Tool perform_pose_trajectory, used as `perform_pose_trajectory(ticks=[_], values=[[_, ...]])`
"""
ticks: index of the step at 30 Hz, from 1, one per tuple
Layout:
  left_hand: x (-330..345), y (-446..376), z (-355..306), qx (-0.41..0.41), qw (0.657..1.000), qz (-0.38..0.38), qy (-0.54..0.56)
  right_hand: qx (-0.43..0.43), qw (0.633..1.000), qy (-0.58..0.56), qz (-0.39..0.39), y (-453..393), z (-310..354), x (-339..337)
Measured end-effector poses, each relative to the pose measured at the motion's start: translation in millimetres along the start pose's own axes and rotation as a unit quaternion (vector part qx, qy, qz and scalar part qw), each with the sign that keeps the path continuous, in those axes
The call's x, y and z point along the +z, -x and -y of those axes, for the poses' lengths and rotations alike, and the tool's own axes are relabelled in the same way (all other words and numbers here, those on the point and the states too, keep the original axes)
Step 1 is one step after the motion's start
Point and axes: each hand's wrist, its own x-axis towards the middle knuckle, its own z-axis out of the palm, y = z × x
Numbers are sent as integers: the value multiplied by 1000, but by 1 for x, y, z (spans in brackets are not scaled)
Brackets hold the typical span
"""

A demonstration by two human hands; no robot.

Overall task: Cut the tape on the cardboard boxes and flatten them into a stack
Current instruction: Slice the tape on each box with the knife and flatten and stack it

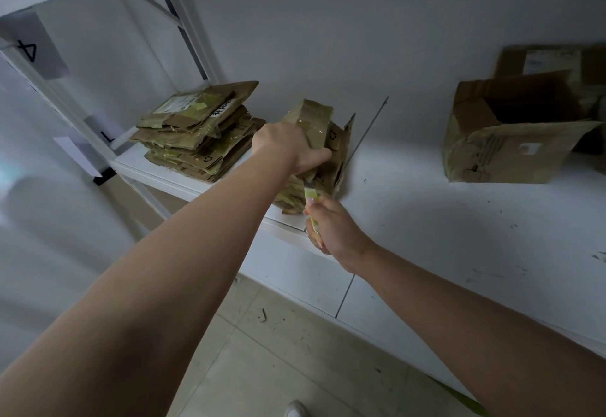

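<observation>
1. I see the left hand (pixel 288 148) reaching forward on a fully extended bare arm, knuckles up, fingers curled over the top of a partly collapsed cardboard box (pixel 323 141) and gripping it.
2. I see the right hand (pixel 331 226) lower and nearer, wrist bent, fingers wrapped round the yellow-green handle of a utility knife (pixel 311 202); its tip points up at the box's lower part. I cannot tell whether the blade touches the cardboard.
3. The held box stands on edge at the front edge of the white shelf (pixel 459 220), towards its left end. It is brown corrugated board, crumpled, covered in glossy yellowish tape, with a recycling mark printed on one panel.
4. The stack of flattened boxes (pixel 196 131) lies just left of the held box, at the shelf's left end by the white metal upright (pixel 59 102). Its layers are ragged-edged and taped; the top piece carries a white label.
5. An open box (pixel 511 141) sits well apart towards the shelf's right end, flaps splayed, walls creased and scuffed.
6. The shelf surface is matt white, with small dark scraps.
</observation>
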Motion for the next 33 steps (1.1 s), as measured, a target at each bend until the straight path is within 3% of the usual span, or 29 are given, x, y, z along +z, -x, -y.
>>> perform_pose_trajectory(ticks=[4, 11, 15, 18, 21, 25, 28, 33], values=[[0, -1, 3, 2, 1000, 2, -1, -11, 999, 34, 5, 4, -6, -17], [-4, 1, 1, 1, 1000, 15, 1, -123, 952, 243, -142, 7, -11, -52], [-10, 5, -1, 10, 1000, 15, -25, -212, 905, 239, -280, 5, -3, -68], [-11, 11, -9, 56, 996, -46, -61, -235, 875, 241, -347, -5, 9, -77], [-9, 20, -22, 109, 984, -103, -93, -237, 859, 275, -360, -12, 23, -81], [-16, 30, -33, 187, 971, -73, -132, -156, 848, 351, -365, -19, 33, -85], [-20, 32, -34, 214, 973, -34, -74, -106, 858, 360, -352, -19, 29, -92], [-33, 27, -35, 246, 964, 58, 84, -171, 857, 326, -361, -19, 35, -97]])
